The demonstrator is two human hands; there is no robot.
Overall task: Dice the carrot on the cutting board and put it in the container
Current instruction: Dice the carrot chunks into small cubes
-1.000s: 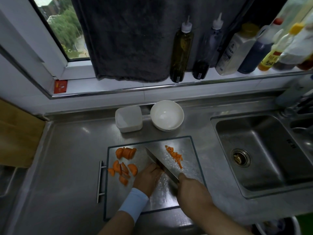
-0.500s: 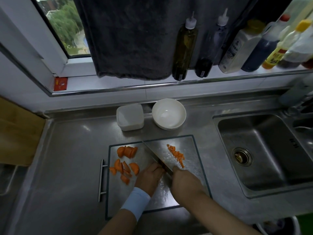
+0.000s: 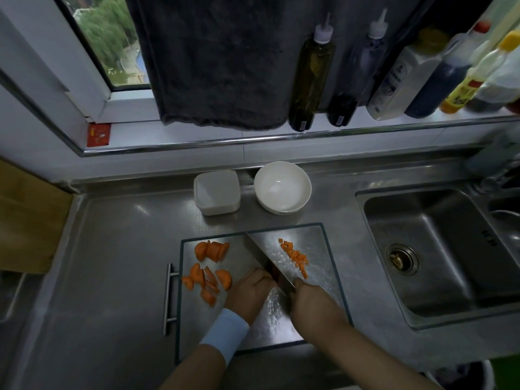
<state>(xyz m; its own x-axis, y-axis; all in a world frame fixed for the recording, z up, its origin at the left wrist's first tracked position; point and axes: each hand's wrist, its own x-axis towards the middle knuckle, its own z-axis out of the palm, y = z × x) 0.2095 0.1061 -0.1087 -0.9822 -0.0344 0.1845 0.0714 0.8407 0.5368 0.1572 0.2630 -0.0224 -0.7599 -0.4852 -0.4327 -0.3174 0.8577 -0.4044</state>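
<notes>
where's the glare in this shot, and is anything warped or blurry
Head view: dim overall; speckled glare on the board around the knife; wide-angle distortion leans the bottles and window frame outward; the bottles at far right look soft.

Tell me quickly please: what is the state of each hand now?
Left hand: fingers curled beside the knife; whether it holds anything cannot be told.
Right hand: closed, holding the knife.

Dim, cool overall; daylight from the window (image 3: 112, 46) upper left; specular glare on the steel countertop (image 3: 126, 249) and cutting board (image 3: 270, 325); wide-angle bending at edges; bottles (image 3: 478, 66) upper right soft, smeared.
</notes>
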